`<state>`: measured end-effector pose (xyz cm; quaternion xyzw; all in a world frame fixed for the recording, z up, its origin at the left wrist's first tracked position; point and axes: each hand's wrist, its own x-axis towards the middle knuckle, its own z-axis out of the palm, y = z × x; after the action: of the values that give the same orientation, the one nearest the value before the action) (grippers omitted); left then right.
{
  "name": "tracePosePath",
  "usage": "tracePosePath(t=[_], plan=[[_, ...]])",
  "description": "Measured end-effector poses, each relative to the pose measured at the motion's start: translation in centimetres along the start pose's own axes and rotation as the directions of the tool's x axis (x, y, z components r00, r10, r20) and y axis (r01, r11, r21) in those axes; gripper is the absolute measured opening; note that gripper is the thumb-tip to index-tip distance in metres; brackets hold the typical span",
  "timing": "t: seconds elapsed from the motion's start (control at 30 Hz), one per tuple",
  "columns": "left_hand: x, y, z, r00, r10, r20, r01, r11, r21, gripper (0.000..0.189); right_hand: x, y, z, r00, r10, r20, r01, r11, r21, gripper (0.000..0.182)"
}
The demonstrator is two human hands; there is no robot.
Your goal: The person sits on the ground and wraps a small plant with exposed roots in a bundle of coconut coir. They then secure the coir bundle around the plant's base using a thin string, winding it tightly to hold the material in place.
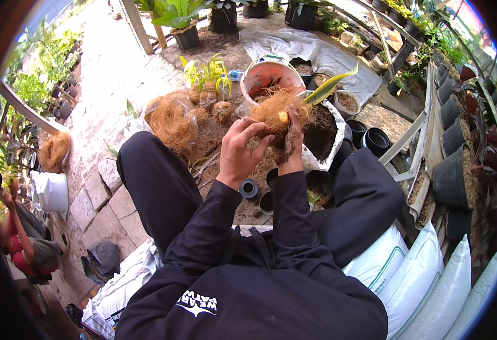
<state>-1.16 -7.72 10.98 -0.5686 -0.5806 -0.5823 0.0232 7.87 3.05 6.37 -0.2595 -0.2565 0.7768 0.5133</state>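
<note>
Between both hands is a loose wad of brown coconut fibre [276,110], with a yellow-edged green leaf [328,90] sticking out at its right. My left hand [245,146] touches the fibre's lower left with bent fingers. Soil marks my right hand [290,138], which holds the fibre from the right, thumb and fingers partly hidden. Behind the wad stands a whitish bucket [250,78] with a reddish inside. A white sack of dark soil [337,144] is open just right of my right hand. Left of them lie a bag of coconut fibre [172,121] and several fibre-wrapped root balls [222,110].
Small black pots [248,188] stand below my hands, and more black pots [376,140] at the right. Scissors [206,165] lie on the ground. Full white sacks [410,276] lean at the lower right. Another person [29,242] is at the far left, near a white bucket [53,191].
</note>
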Motion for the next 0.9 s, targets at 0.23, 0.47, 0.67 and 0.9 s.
tracePosePath(t=[0.23, 0.47, 0.67, 0.9], plan=[[-1.6, 1.1, 1.7, 1.0, 0.013, -0.024, -0.011, 0.997, 0.076, 0.013, 0.6, 1.1, -0.7, 0.984, -0.165, -0.067, 0.166, 0.986, 0.022, 0.047], [-1.5, 0.8, 1.2, 0.985, -0.168, -0.042, 0.163, 0.981, -0.109, 0.01, 0.1, -0.1, -1.0, 0.99, -0.125, -0.071, 0.131, 0.987, 0.09, 0.049], [-1.0, -0.1, 1.2, 0.987, -0.159, 0.011, 0.159, 0.983, -0.089, 0.014, 0.5, 0.8, -1.2, 0.991, -0.122, -0.062, 0.123, 0.992, 0.023, 0.046], [-0.6, -2.1, 0.0, 0.946, -0.311, -0.09, 0.283, 0.929, -0.239, 0.008, -0.3, 0.5, -0.1, 0.999, -0.021, -0.038, 0.024, 0.996, 0.089, 0.05]])
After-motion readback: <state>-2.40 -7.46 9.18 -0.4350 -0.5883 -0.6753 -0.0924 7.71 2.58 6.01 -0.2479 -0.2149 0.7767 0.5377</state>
